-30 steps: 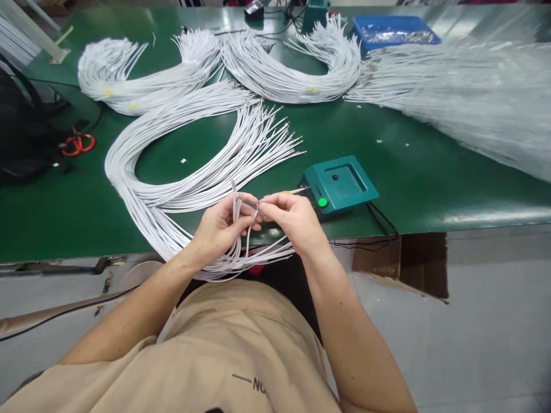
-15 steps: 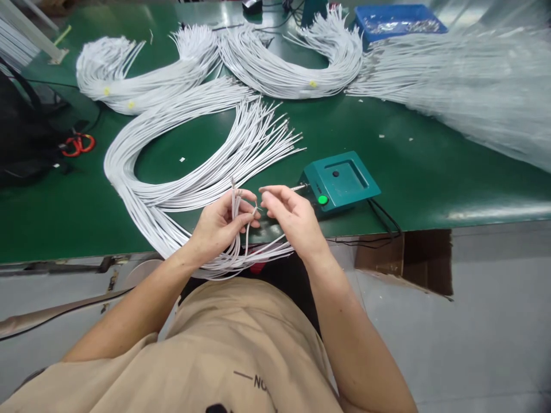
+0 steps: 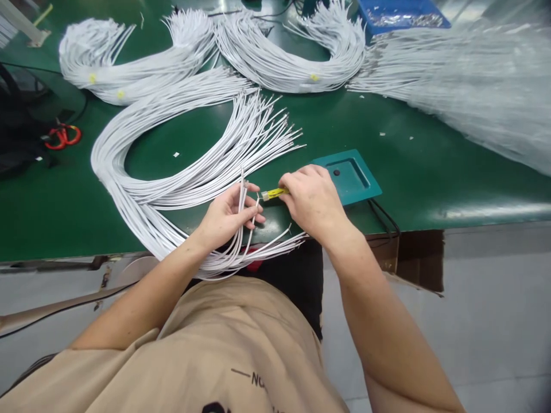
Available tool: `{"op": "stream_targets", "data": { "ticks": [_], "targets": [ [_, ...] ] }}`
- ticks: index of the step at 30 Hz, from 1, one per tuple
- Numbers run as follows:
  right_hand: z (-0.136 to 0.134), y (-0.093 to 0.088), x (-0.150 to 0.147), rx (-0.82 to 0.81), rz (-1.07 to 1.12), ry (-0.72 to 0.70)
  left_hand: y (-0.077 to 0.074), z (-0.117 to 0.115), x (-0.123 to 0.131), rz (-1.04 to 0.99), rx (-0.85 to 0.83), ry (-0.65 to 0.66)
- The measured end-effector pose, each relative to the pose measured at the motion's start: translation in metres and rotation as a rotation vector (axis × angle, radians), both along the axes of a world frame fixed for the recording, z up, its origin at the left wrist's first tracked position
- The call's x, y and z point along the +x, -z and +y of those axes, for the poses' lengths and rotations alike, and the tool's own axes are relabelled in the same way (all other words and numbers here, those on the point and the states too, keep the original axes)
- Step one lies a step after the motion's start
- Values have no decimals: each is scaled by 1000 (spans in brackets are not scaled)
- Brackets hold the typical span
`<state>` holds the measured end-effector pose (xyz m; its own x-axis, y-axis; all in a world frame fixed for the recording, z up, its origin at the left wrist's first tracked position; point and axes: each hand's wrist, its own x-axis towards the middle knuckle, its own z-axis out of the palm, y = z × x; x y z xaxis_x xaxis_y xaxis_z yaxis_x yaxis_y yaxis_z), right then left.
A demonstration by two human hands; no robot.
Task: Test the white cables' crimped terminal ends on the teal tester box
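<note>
My left hand (image 3: 232, 215) is closed on a few white cables (image 3: 242, 221), pinching one between thumb and fingers so that its thin split end points up and right. In my right hand (image 3: 313, 198) is a short yellow piece with dark marks and a pale, clear-looking tip (image 3: 274, 194); its exact kind I cannot make out. That tip meets or nearly meets the cable's split end. Behind my right hand sits a teal box with a recessed top (image 3: 350, 178), its front side hidden by the hand. Loose cable ends (image 3: 279, 246) lie below, at the table edge.
A large looped bundle of white cables (image 3: 114, 155) lies on the green table (image 3: 430, 189). Further bundles (image 3: 297, 74) lie behind it, with plastic-covered cables (image 3: 451, 86) at right. Red-handled scissors (image 3: 63, 136) lie left, a blue tray (image 3: 402, 14) far back, a cardboard box (image 3: 419, 261) below.
My right hand has moved up and right and now holds the yellow piece against or near the cable end. It was bare at the wires before. My left hand keeps its cables.
</note>
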<state>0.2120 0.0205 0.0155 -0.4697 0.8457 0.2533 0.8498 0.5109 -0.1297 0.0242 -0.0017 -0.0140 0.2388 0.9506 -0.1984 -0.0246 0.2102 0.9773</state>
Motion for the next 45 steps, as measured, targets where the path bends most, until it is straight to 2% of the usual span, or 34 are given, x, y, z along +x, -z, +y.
{"op": "stream_targets", "data": {
  "ticks": [5,10,16,21,24,29,33,36,41,45],
  "targets": [
    [13,2,5,-75,-61,-50,3,4,5,-28,-28,2],
    [15,1,4,-97,-52,-35,7,8,7,-29,-35,-24],
    [17,2,6,-97,-19,45,13,10,10,52,-60,-37],
    [14,0,5,-124,4,23,15,8,11,135,-42,-32],
    [6,-5,1,-97,119,-24,14,8,9,112,-48,-26],
    [-24,-3,-21,-68,296,22,9,9,-1,87,-40,-8],
    [-53,10,-48,-178,286,-185,6,8,-14,36,-19,-19],
    [-67,18,-60,-176,192,-252,6,5,-21,16,-53,-19],
    [-78,19,-65,-85,31,-192,3,2,-26,95,-26,-22],
    [-88,19,-62,-173,9,-66,-2,-1,-28,96,-50,3]
  ]
}}
